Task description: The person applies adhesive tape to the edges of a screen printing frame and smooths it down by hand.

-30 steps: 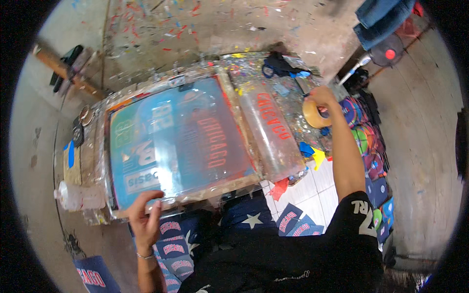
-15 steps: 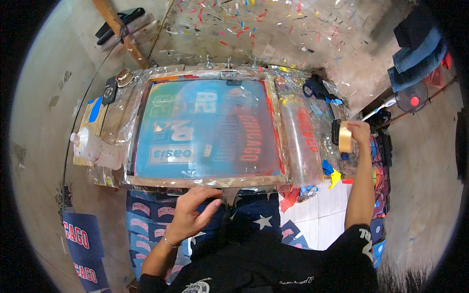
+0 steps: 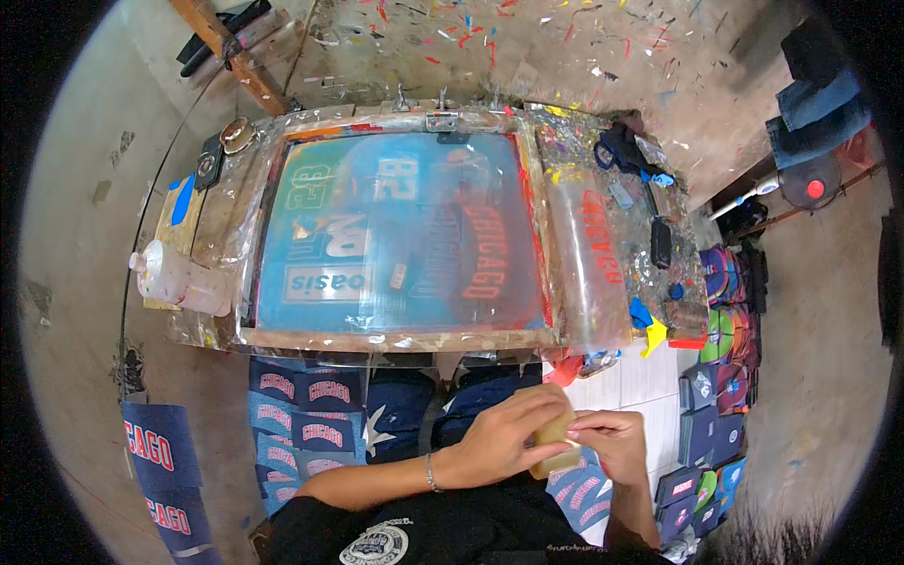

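My left hand (image 3: 508, 431) is wrapped round a roll of tan packing tape (image 3: 554, 456), held low in front of my body. The fingertips of my right hand (image 3: 614, 444) are pinched together against the roll's edge; a loose tape end between them is too small to make out. Beyond both hands, a screen-printing frame (image 3: 405, 341) lies flat on the worktable. Its blue mesh (image 3: 414, 235) carries several reversed letter and number stencils.
Left of the frame stands a translucent plastic bottle (image 3: 188, 282) beside a tape-like ring (image 3: 237, 136). Rags and a black object (image 3: 661, 243) lie on the table's right side. Printed denim panels (image 3: 306, 414) spread below the table, and folded stacks (image 3: 711, 424) stand at right. A fan (image 3: 812, 186) is far right.
The tape roll has come from the table's right side to in front of my body. My left hand has moved right and closed on it; both hands now meet there.
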`<action>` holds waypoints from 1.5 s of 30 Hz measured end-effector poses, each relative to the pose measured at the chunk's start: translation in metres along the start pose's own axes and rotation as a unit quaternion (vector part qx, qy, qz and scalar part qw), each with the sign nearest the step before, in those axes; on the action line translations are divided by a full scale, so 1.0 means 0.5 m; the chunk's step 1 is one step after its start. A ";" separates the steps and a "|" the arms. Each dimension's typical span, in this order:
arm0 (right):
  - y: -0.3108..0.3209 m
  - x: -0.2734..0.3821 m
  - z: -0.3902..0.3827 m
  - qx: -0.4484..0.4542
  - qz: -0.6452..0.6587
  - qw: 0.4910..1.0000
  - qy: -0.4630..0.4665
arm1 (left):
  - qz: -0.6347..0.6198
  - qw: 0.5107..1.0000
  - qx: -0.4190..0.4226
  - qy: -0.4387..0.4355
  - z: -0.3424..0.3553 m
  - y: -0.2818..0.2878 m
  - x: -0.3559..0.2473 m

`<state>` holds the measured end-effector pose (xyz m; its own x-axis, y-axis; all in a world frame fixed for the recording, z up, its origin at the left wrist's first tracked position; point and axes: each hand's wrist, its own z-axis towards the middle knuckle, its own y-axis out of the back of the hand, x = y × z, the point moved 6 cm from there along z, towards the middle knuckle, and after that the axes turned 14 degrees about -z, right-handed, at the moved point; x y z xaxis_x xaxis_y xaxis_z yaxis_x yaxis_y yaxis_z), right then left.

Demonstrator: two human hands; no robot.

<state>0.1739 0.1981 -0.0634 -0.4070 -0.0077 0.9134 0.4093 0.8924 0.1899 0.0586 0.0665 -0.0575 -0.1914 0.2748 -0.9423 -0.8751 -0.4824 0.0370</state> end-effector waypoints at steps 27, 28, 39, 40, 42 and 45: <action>-0.093 -0.113 0.062 0.240 -0.151 0.959 0.008 | -0.047 0.963 -0.258 -0.058 0.016 0.284 -0.223; -0.100 -0.110 0.063 0.295 -0.103 0.948 0.063 | -0.080 0.961 -0.257 -0.065 0.003 0.291 -0.226; -0.047 0.371 -0.057 0.138 -0.318 0.732 0.587 | -0.327 0.792 -0.329 -0.397 -0.245 0.439 -0.398; -0.048 0.381 -0.064 0.090 -0.308 0.712 0.624 | -0.328 0.778 -0.332 -0.420 -0.261 0.438 -0.398; -0.047 0.392 -0.080 0.026 -0.298 0.686 0.663 | -0.339 0.750 -0.335 -0.459 -0.281 0.426 -0.404; -0.054 0.390 -0.088 0.001 -0.296 0.676 0.675 | -0.365 0.714 -0.333 -0.497 -0.300 0.427 -0.405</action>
<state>0.1194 0.1528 0.1254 0.6177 -0.7668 0.1743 0.4989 0.5535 0.6669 -0.0230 -0.2170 0.0911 -0.3028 0.9494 0.0835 -0.5620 -0.1071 -0.8202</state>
